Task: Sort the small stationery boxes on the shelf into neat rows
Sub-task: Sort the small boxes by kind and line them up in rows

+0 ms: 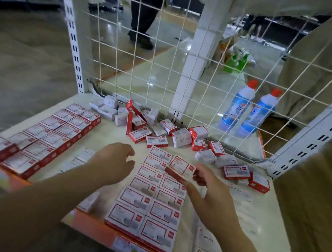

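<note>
While the right hand (209, 185) pinches one red-and-white box (179, 169) just above the top of the middle double row (152, 199) on the shelf (110, 129), the left hand (115, 161) hovers beside it, loosely curled and holding nothing, with a loose pile (153, 125) against the wire grid (165, 66).

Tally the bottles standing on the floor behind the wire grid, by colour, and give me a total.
Blue bottles with red caps: 2
Green bottles, blurred: 2
Total: 4
</note>
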A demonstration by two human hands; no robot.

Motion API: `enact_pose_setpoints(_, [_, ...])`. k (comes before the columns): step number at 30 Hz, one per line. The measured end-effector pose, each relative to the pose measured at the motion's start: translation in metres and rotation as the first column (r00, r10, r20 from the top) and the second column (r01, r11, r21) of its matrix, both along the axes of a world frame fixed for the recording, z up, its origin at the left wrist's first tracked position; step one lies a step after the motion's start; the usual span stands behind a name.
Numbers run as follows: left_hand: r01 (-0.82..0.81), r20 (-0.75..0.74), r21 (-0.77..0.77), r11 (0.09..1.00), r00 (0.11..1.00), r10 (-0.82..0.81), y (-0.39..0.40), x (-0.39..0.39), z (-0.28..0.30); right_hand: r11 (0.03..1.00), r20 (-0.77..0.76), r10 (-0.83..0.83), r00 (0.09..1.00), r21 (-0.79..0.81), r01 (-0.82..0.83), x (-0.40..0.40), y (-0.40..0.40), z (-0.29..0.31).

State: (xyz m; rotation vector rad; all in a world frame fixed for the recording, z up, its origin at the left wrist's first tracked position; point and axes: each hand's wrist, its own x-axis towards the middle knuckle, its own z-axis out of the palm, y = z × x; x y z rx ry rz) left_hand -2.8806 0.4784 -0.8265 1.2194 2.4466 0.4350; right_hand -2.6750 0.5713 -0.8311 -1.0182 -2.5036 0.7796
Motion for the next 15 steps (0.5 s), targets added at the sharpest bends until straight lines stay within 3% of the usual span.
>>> enact_pose_setpoints(8, [-0.081, -0.159, -0.074, 0.994, 0.985, 0.068, -0.036, -0.07, -0.002, 0.998, 0.019, 0.058, 0.998, -0.006, -0.058, -0.069, -0.013, -0.002])
enact_pose_setpoints(15, [-0.032, -0.248, -0.094, 0.995, 0.969, 0.008, -0.063, -0.114, -0.013, 0.998, 0.038, 0.062, 0.997, -0.006, -0.061, -0.134, -0.019, -0.019])
